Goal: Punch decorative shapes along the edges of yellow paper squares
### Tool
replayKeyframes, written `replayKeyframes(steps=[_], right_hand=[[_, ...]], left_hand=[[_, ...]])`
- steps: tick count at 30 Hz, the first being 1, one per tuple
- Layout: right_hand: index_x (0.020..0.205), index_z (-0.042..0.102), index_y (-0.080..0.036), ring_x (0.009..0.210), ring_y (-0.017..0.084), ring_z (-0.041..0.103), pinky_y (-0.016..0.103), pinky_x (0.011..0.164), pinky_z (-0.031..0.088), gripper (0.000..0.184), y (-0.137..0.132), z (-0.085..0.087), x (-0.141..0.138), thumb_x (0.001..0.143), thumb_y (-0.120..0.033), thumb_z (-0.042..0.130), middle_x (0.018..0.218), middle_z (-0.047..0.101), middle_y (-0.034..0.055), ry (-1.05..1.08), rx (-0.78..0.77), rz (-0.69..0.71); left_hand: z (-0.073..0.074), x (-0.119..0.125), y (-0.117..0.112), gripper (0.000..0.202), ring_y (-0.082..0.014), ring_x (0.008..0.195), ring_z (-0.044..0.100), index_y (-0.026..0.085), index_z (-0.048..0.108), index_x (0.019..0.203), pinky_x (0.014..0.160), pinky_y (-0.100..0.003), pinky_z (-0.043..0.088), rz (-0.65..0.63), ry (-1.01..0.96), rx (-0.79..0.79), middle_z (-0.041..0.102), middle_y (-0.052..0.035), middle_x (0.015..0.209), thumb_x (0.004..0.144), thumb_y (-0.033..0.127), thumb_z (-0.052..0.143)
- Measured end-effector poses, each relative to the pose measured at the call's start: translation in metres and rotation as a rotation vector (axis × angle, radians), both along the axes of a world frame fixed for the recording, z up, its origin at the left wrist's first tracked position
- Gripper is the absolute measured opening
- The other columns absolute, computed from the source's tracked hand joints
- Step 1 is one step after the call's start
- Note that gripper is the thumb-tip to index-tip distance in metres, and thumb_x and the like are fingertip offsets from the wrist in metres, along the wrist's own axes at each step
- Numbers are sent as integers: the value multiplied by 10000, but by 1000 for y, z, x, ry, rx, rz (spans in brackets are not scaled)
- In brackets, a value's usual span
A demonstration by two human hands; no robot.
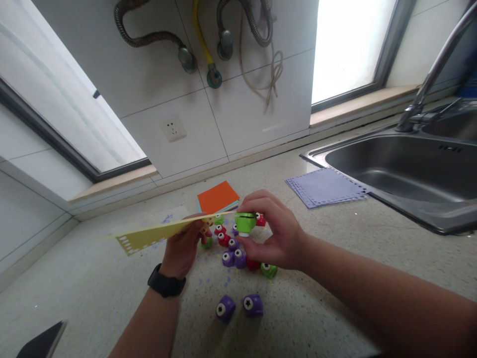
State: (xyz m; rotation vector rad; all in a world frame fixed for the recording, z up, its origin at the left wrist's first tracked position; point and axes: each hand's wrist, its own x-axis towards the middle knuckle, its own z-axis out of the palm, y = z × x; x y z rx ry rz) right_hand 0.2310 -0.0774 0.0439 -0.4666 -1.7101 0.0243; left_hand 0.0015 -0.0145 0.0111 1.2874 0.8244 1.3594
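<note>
My left hand (182,248), with a black watch on its wrist, pinches a yellow paper sheet (156,233) held almost edge-on; the sheet's left end shows a punched border. My right hand (276,233) grips a green craft punch (245,223) between thumb and fingers, and the paper's right edge sits in the punch's slot. Below the hands, several small punches lie on the speckled counter: red (222,238), purple (234,257) and green (269,270). Two purple punches (240,306) lie nearer to me.
A stack of coloured paper with an orange top sheet (218,196) lies behind the punches. Lilac sheets with punched edges (324,186) sit beside a steel sink (406,169) with a tap (432,74) at right. A dark flat object (40,343) is at bottom left. Hoses hang on the tiled wall.
</note>
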Motion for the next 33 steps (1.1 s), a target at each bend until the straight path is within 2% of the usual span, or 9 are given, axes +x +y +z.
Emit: replayKeyframes(steps=[9, 14, 19, 33], right_hand=[[1144, 573, -200, 895, 210, 611, 378, 760, 556, 382, 1, 0, -1, 792, -179, 719, 991, 618, 78, 11, 0, -24], [1152, 575, -196, 906, 212, 613, 382, 773, 558, 383, 1, 0, -1, 796, -183, 715, 1004, 615, 83, 11, -11, -3], [1152, 570, -203, 897, 210, 609, 377, 760, 557, 386, 0, 0, 0, 795, -187, 718, 999, 610, 75, -2, -20, 4], [1133, 579, -172, 897, 210, 603, 379, 769, 546, 368, 2, -1, -1, 793, -173, 722, 980, 614, 87, 18, -7, 4]], left_hand=[[-1, 0, 0, 307, -151, 566, 645, 163, 791, 887, 464, -236, 477, 0, -25, -1, 747, -55, 715, 684, 372, 887], [0, 1, -1, 288, -143, 529, 613, 141, 760, 773, 457, -243, 468, 14, 28, -16, 713, -48, 646, 708, 404, 859], [1, 3, -1, 324, -152, 560, 636, 156, 784, 890, 453, -238, 462, 7, 8, 9, 737, -57, 708, 685, 392, 871], [-2, 0, 0, 303, -156, 564, 643, 161, 799, 890, 463, -241, 474, -4, -18, 9, 748, -69, 717, 691, 375, 880]])
